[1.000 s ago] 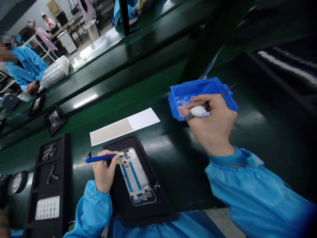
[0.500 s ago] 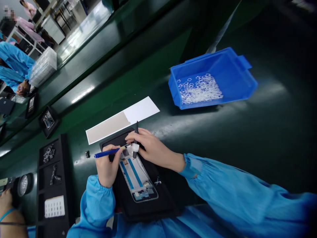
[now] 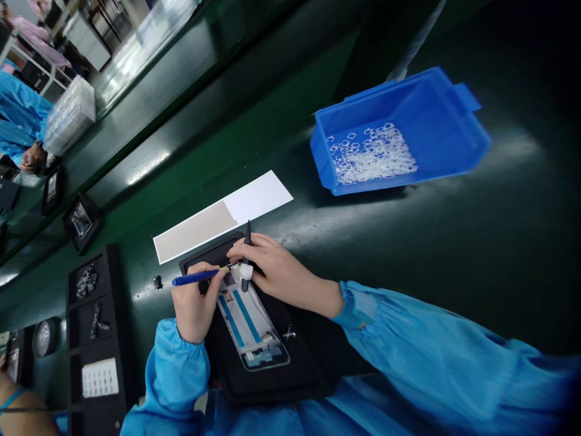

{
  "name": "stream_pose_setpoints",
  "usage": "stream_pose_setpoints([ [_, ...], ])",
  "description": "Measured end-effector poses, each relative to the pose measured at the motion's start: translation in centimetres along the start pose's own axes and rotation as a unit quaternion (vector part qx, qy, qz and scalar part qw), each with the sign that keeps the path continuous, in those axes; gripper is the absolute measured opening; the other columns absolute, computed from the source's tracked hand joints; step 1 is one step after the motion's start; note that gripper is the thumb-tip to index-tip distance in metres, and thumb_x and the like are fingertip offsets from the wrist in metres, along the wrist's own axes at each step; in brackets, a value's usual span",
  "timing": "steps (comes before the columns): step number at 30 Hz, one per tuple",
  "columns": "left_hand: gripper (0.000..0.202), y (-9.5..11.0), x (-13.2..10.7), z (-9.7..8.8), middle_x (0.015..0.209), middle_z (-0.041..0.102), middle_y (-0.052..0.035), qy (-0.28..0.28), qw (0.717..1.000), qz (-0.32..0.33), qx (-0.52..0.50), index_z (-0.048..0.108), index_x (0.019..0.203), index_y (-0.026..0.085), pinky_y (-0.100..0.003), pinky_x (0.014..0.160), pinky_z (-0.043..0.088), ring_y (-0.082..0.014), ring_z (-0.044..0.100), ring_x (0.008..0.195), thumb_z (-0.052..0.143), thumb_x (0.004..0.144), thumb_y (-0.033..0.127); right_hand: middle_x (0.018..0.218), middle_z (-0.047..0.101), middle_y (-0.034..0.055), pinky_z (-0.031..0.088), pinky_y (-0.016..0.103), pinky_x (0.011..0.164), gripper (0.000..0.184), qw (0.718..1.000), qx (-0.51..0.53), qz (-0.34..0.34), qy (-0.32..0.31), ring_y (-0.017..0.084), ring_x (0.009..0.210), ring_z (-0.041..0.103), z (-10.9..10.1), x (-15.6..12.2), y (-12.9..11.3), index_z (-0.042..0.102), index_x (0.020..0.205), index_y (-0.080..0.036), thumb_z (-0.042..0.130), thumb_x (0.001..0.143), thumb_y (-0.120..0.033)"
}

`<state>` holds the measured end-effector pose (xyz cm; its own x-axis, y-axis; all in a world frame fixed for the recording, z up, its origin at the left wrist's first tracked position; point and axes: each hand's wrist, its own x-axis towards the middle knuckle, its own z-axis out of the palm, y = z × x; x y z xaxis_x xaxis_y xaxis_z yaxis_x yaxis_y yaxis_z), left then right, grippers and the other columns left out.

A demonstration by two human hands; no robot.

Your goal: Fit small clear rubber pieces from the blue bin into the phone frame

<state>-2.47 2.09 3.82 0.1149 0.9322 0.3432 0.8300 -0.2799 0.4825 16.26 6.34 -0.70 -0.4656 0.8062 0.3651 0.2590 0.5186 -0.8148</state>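
Left hand pinching blue-handled brush | right hand pinching dark slim tweezers | both tips on silver phone frame between hands | looks thin, fragile, light: hold edges only.

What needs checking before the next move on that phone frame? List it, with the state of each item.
1. Left hand grips the blue-handled tool, tip at the frame's top end: ok.
2. Right hand holds the dark tweezers, tip down at the same spot: ok.
3. Phone frame lies flat in the black tray: ok.
4. Small part seated under the tweezers' tip: cannot tell, too small.
5. Blue bin holds white parts, apart from both hands: ok.
6. White-and-tan sheet lies beyond the tray, untouched: ok.
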Motion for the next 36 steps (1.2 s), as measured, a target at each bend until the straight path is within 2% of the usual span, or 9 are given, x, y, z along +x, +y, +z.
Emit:
stream_pose_setpoints([
  [11, 0.012, 0.8, 0.9, -0.3, 0.086, 0.074, -0.0031, -0.056, 0.994, 0.058, 0.079, 0.064, 0.097, 0.021, -0.024, 0.063, 0.051, -0.0175, 0.072, 0.074, 0.062, 0.092, 0.032, 0.098, 0.065, 0.0069, 0.048, 0.046, 0.093, 0.044, 1.000, -0.007, -0.002, 0.002, 0.026, 0.096, 0.057, 0.1, 0.0, 0.0, 0.057, 0.109, -0.021, 0.045, 0.076, 0.006],
  [19, 0.015, 0.6, 0.9, 0.1, 0.087, 0.073, -0.0030, -0.074, 0.995, 0.040, 0.058, 0.064, 0.094, 0.020, -0.024, 0.067, 0.052, -0.0171, 0.071, 0.078, 0.057, 0.095, 0.033, 0.099, 0.065, 0.0083, 0.048, 0.046, 0.094, 0.038, 1.000, -0.029, -0.004, 0.001, 0.027, 0.099, 0.057, 0.1, -0.1, 0.0, 0.057, 0.109, -0.020, 0.047, 0.080, 0.002],
  [22, 0.011, 0.3, 0.7, 0.3, 0.085, 0.072, -0.0016, -0.073, 0.997, 0.003, 0.022, 0.064, 0.091, 0.020, -0.023, 0.066, 0.052, -0.0156, 0.070, 0.074, 0.061, 0.093, 0.031, 0.099, 0.066, 0.0084, 0.045, 0.049, 0.097, 0.035, 0.999, -0.048, -0.019, 0.004, 0.028, 0.098, 0.058, 0.3, -0.1, 0.1, 0.057, 0.108, -0.020, 0.048, 0.081, 0.001],
  [24, 0.009, -0.1, 0.7, 0.2, 0.081, 0.070, -0.0001, -0.044, 0.998, -0.039, -0.035, 0.062, 0.087, 0.020, -0.022, 0.063, 0.052, -0.0144, 0.069, 0.071, 0.064, 0.090, 0.028, 0.099, 0.067, 0.0080, 0.045, 0.049, 0.098, 0.037, 0.998, -0.055, -0.018, 0.005, 0.028, 0.099, 0.059, 0.5, -0.2, 0.1, 0.057, 0.107, -0.021, 0.048, 0.079, 0.002],
  [27, 0.008, -0.6, 0.7, -0.6, 0.083, 0.068, -0.0009, 0.089, 0.984, -0.096, -0.123, 0.059, 0.087, 0.019, -0.024, 0.068, 0.053, -0.0148, 0.069, 0.076, 0.062, 0.090, 0.026, 0.101, 0.068, 0.0080, 0.045, 0.048, 0.097, 0.037, 0.999, -0.052, -0.015, 0.008, 0.028, 0.101, 0.060, 0.6, -0.2, 0.2, 0.057, 0.106, -0.020, 0.048, 0.078, 0.003],
  [29, 0.008, -0.8, 0.5, -1.4, 0.087, 0.067, -0.0030, 0.155, 0.974, -0.092, -0.138, 0.058, 0.091, 0.018, -0.028, 0.076, 0.054, -0.0162, 0.068, 0.084, 0.053, 0.095, 0.024, 0.100, 0.068, 0.0076, 0.044, 0.049, 0.098, 0.033, 0.999, -0.040, -0.019, 0.013, 0.028, 0.104, 0.060, 0.6, -0.3, 0.2, 0.057, 0.105, -0.021, 0.047, 0.081, 0.001],
  [30, 0.012, -0.9, 0.4, -1.8, 0.088, 0.066, -0.0033, 0.155, 0.976, -0.073, -0.131, 0.058, 0.092, 0.018, -0.030, 0.078, 0.053, -0.0164, 0.067, 0.086, 0.048, 0.096, 0.022, 0.100, 0.069, 0.0071, 0.044, 0.049, 0.098, 0.031, 0.999, -0.028, -0.022, 0.017, 0.028, 0.105, 0.060, 0.6, -0.3, 0.2, 0.058, 0.104, -0.021, 0.046, 0.084, -0.001],
  [33, 0.021, -0.9, -0.3, -1.9, 0.081, 0.063, -0.0026, 0.064, 0.997, 0.012, -0.048, 0.061, 0.089, 0.018, -0.028, 0.071, 0.048, -0.0151, 0.061, 0.077, 0.042, 0.095, 0.015, 0.093, 0.070, 0.0048, 0.048, 0.045, 0.093, 0.026, 0.997, 0.037, -0.003, 0.063, 0.025, 0.099, 0.064, 0.2, -0.6, 0.2, 0.059, 0.111, -0.023, 0.042, 0.094, -0.010],
  [36, 0.022, -0.9, -1.3, -1.1, 0.074, 0.059, -0.0014, -0.030, 0.992, 0.084, 0.089, 0.067, 0.097, 0.020, -0.029, 0.062, 0.041, -0.0158, 0.054, 0.067, 0.047, 0.092, 0.013, 0.084, 0.066, 0.0026, 0.053, 0.035, 0.074, 0.027, 0.980, 0.111, 0.059, 0.153, 0.020, 0.075, 0.065, -0.1, -0.9, 0.1, 0.059, 0.123, -0.025, 0.042, 0.103, -0.030],
])
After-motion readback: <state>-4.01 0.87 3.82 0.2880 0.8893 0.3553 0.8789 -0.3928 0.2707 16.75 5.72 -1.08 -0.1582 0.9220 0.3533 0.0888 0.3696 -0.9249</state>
